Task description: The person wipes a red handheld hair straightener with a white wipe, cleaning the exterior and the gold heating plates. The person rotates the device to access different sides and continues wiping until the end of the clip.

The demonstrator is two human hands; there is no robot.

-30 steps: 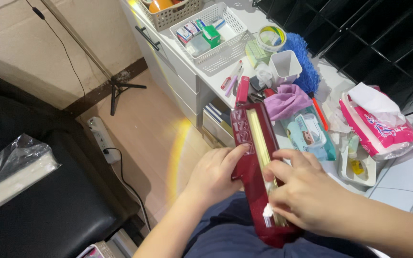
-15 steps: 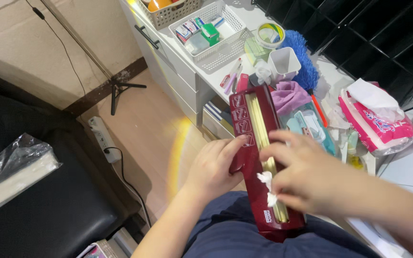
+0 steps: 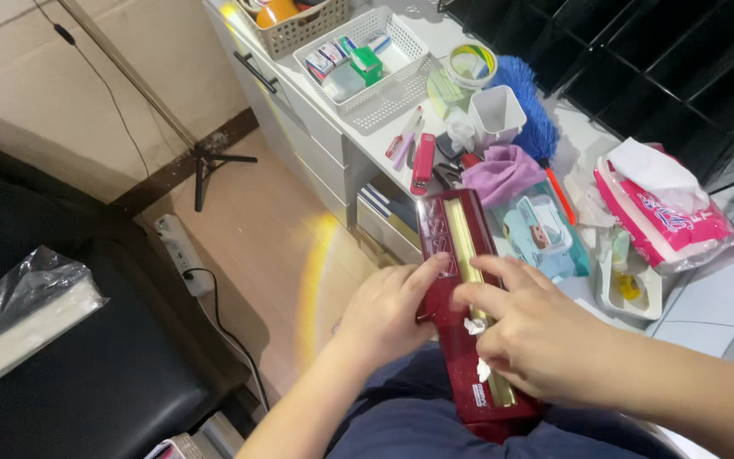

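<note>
Head view: both hands are gripping a long dark red box (image 3: pixel 460 280) over the lap, left hand (image 3: pixel 384 310) clasping its edge, right hand (image 3: pixel 528 336) pinching across its gold strip (image 3: pixel 462 242), beside the cluttered worktop (image 3: pixel 401 136).

Beige wall (image 3: pixel 27 76) w/ dark skirting, light wood floor (image 3: pixel 248 246), black sofa (image 3: pixel 70 374) at left, white bench (image 3: pixel 341 144) w/ drawers, warm light.

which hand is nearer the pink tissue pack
Right. The right hand lies on the red box, below-left of the pink tissue pack; the left hand is farther left.
</note>
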